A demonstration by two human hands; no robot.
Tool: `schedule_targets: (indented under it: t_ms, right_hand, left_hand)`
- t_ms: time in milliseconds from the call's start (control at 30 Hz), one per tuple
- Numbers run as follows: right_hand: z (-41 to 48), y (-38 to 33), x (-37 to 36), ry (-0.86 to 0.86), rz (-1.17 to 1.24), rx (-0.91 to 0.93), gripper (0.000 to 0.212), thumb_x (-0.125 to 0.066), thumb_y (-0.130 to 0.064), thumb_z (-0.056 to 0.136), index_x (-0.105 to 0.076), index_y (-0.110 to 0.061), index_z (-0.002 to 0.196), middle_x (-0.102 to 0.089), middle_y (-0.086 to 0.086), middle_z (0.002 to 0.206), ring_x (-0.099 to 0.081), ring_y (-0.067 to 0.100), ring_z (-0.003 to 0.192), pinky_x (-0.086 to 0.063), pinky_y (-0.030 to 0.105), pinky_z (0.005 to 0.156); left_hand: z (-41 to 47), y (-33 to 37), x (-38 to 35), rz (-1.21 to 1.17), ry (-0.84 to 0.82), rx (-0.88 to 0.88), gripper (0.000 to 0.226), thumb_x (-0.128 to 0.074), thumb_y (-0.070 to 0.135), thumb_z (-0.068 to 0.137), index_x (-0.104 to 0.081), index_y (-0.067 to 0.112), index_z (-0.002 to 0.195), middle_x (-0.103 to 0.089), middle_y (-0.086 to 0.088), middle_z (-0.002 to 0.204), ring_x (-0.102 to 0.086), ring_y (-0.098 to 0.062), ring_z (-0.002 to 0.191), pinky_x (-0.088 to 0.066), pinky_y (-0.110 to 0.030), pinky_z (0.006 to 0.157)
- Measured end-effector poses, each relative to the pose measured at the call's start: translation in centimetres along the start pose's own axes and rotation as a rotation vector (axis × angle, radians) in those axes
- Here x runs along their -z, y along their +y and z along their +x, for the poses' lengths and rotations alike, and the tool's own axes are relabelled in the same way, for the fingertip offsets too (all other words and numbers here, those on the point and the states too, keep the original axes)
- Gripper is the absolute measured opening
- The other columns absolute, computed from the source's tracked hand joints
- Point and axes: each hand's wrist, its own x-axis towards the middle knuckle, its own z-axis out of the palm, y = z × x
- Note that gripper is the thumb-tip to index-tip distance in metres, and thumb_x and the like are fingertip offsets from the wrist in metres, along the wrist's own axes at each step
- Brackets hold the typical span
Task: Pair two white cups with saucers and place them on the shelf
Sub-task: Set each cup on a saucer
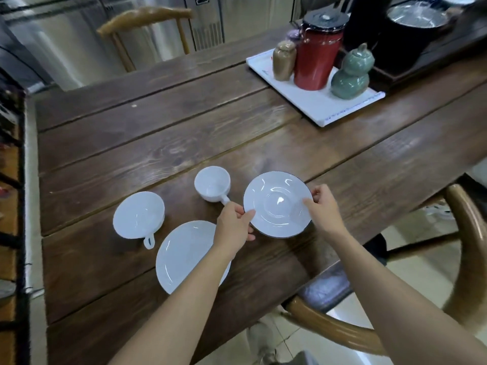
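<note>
Neither pairing is done yet, judging by how things lie: both cups sit bare on the bench (pixel 184 133), each apart from a saucer, and no shelf with crockery on it shows in this view. The far cup (pixel 212 183) stands upright just left of the held saucer (pixel 278 204), its handle pointing toward the left hand (pixel 233 223). The near cup (pixel 139 214) stands further left, handle toward the person, with the second saucer (pixel 184 255) lying flat just beside it and partly hidden under the left forearm. So what is left, as I judge it, is nearly everything: seat a cup on each saucer, then carry both sets to the shelf. Both hands reach forward from the bottom of the view, forearms extended and converging on the one saucer. The left hand pinches its left rim, thumb on top and fingers (pixel 250 237) curled beneath. The right hand (pixel 322 206) grips the right rim the same way, thumb lying on the upper face. The saucer looks tilted slightly toward the person; whether it is lifted clear of the wood or its near edge touches, I cannot tell. At the far right a white tray (pixel 316 109) carries a red canister and jars, well apart from the work.
</note>
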Motion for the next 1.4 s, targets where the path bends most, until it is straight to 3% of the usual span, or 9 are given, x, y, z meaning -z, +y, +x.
schedule_targets:
  t_ms: [367,500,667,800,933,1000,1133,1267,1400]
  right_hand:
    - [4.0,0.8,1.2,-0.146,-0.069,-0.036,0.021,-0.052,0.0,0.084,-0.053,-0.005,0.105,-0.058,0.007,0.092,-0.054,0.023,0.086,-0.041,0.03,0.069]
    - [4.6,1.4,1.0,-0.134,-0.067,-0.036,0.02,-0.053,0.0,0.083,-0.053,-0.009,0.101,-0.062,0.01,0.097,-0.06,0.031,0.096,-0.046,0.04,0.084]
    - [4.8,1.8,1.2,-0.063,-0.277,0.012,0.02,-0.053,-0.012,0.086,-0.061,-0.007,0.103,-0.061,0.007,0.104,-0.058,0.025,0.092,-0.041,0.031,0.076]
    - [5.2,-0.1,0.8,0.114,-0.413,0.154,0.029,-0.052,-0.016,0.089,-0.059,-0.003,0.114,-0.054,0.011,0.122,-0.053,0.023,0.086,-0.038,0.031,0.076]
    - [5.4,-3.9,-2.3,-0.043,-0.211,0.259,0.028,-0.051,-0.01,0.092,-0.06,-0.002,0.117,-0.063,0.014,0.116,-0.052,0.017,0.09,-0.04,0.028,0.082]
    - [5.2,-5.4,-4.4,-0.208,-0.047,0.193,0.034,-0.054,-0.02,0.093,-0.058,-0.005,0.123,-0.063,0.012,0.122,-0.056,0.018,0.101,-0.046,0.034,0.091]
    - [4.4,-7.2,-7.9,-0.547,0.171,-0.036,0.063,-0.049,-0.047,0.093,-0.038,-0.015,0.146,-0.044,0.0,0.148,-0.043,0.019,0.133,-0.041,0.037,0.105]
    - [4.2,-8.0,-10.4,-0.751,0.328,-0.238,0.074,-0.037,-0.062,0.091,-0.019,-0.023,0.152,-0.022,-0.003,0.16,-0.021,0.018,0.147,-0.025,0.044,0.117]
    - [4.6,-8.3,-11.5,-0.875,0.38,-0.316,0.069,-0.036,-0.065,0.089,-0.046,-0.015,0.135,-0.057,-0.002,0.131,-0.049,0.018,0.127,-0.033,0.048,0.113]
  left_hand:
    - [3.2,0.5,-2.5,-0.152,0.059,0.108,0.011,-0.054,0.007,0.094,-0.052,0.009,0.105,-0.058,-0.009,0.097,-0.06,-0.018,0.084,-0.056,-0.025,0.07]
    - [3.3,0.2,-3.1,-0.169,0.073,0.142,0.022,-0.055,0.003,0.092,-0.054,0.003,0.114,-0.058,-0.013,0.103,-0.06,-0.02,0.088,-0.056,-0.027,0.073]
    - [3.1,0.2,-2.8,-0.021,0.083,0.164,0.018,-0.055,0.014,0.093,-0.059,0.007,0.109,-0.065,-0.011,0.099,-0.067,-0.024,0.085,-0.058,-0.039,0.081]
    - [2.0,2.0,-0.7,0.209,0.435,-0.089,0.038,-0.048,0.03,0.094,-0.057,0.006,0.067,-0.061,-0.007,0.064,-0.063,-0.028,0.067,-0.051,-0.034,0.064]
    - [2.8,2.3,2.8,-0.07,0.707,-0.115,0.023,-0.051,0.029,0.094,-0.056,0.011,0.08,-0.061,-0.004,0.081,-0.057,-0.022,0.079,-0.042,-0.03,0.065]
    - [3.8,1.8,4.2,-0.25,0.675,-0.05,0.017,-0.052,0.032,0.093,-0.056,0.016,0.097,-0.061,-0.004,0.104,-0.056,-0.02,0.097,-0.04,-0.029,0.077]
    - [4.5,1.4,5.8,-0.732,0.437,0.166,0.051,-0.046,0.045,0.095,-0.041,0.024,0.14,-0.041,0.002,0.145,-0.038,-0.02,0.135,-0.036,-0.037,0.107]
    - [4.9,0.2,6.9,-1.012,0.139,0.23,0.069,-0.035,0.062,0.091,-0.026,0.028,0.15,-0.024,0.007,0.158,-0.019,-0.02,0.147,-0.036,-0.058,0.104]
    - [5.2,-0.4,7.0,-1.029,-0.041,0.252,0.074,-0.029,0.067,0.09,-0.033,0.021,0.148,-0.037,-0.001,0.154,-0.03,-0.025,0.143,-0.034,-0.062,0.106]
